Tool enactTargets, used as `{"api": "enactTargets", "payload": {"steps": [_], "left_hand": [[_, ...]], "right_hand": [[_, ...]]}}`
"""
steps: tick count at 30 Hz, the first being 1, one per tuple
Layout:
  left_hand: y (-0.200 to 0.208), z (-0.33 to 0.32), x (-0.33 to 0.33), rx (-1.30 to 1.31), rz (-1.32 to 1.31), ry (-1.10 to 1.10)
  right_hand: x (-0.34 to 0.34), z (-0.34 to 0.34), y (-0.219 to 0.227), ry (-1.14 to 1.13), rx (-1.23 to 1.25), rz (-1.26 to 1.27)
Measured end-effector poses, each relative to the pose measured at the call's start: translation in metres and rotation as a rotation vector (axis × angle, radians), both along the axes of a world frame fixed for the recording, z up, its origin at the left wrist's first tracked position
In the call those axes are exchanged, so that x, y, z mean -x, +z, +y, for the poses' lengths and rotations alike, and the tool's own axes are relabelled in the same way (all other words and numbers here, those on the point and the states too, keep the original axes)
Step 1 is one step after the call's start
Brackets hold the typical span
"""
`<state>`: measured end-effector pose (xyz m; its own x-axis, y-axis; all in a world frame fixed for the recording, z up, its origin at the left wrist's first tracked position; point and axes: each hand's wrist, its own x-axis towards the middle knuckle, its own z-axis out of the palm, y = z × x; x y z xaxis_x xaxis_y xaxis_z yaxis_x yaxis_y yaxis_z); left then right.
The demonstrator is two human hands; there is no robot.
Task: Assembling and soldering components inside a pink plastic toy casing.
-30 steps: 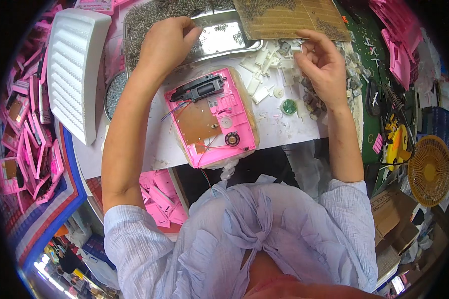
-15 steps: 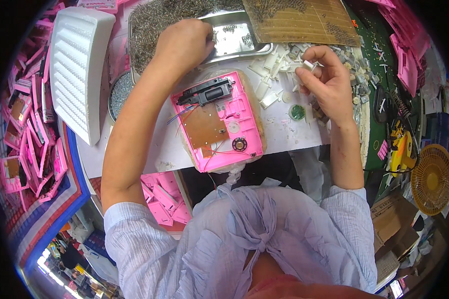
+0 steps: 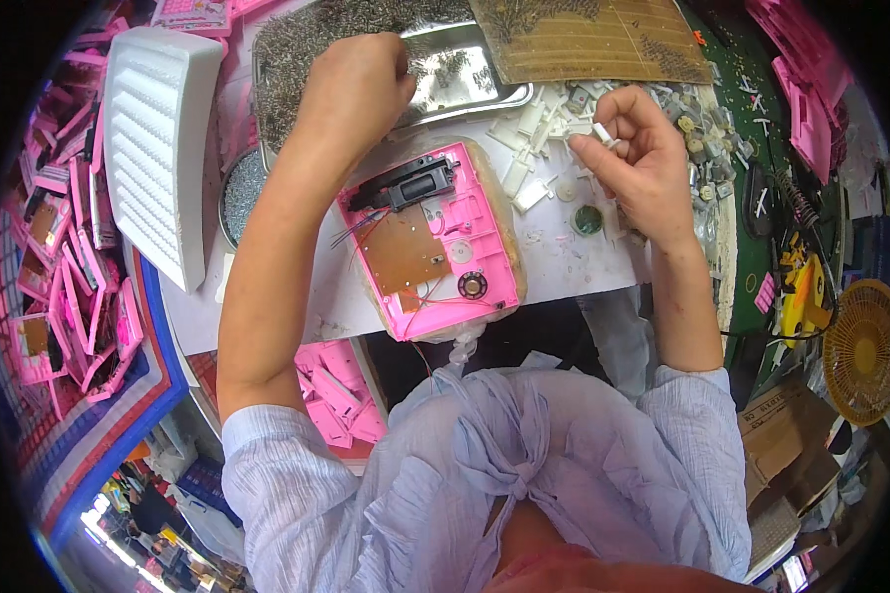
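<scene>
The open toy casing [image 3: 435, 247] is bright pink, with a brown circuit board [image 3: 400, 259] inside, a black block [image 3: 410, 183] at its top end and a small black round speaker [image 3: 473, 286] near the bottom. Thin red and blue wires [image 3: 358, 229] trail off the board. The small part [image 3: 603, 133] pinched in the right hand [image 3: 633, 153] is white, like the loose plastic pieces [image 3: 529, 148] on the white surface [image 3: 564, 257]. The tray [image 3: 465, 84] under the left hand [image 3: 356, 84] is shiny silver, heaped with grey metal bits. The ridged holder [image 3: 153, 148] is white, the mat [image 3: 593, 40] tan, the fan [image 3: 860, 351] orange, and the sleeves [image 3: 297, 465] pale blue with fine stripes.
</scene>
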<state>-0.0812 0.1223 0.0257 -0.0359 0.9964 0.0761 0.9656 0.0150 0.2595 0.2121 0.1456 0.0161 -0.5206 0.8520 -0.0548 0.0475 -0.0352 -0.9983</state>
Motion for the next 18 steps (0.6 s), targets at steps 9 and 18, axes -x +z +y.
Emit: {"api": "enactTargets", "payload": {"steps": [9,18], "left_hand": [[-0.012,-0.008,-0.003,-0.29,-0.034,-0.022],[-0.024,0.005,0.014,-0.135,-1.027,-0.021]], "right_hand": [[0.014,-0.007,0.0,0.017,-0.128,-0.025],[0.025,-0.011,0.0,0.12,-0.131,-0.069]]}}
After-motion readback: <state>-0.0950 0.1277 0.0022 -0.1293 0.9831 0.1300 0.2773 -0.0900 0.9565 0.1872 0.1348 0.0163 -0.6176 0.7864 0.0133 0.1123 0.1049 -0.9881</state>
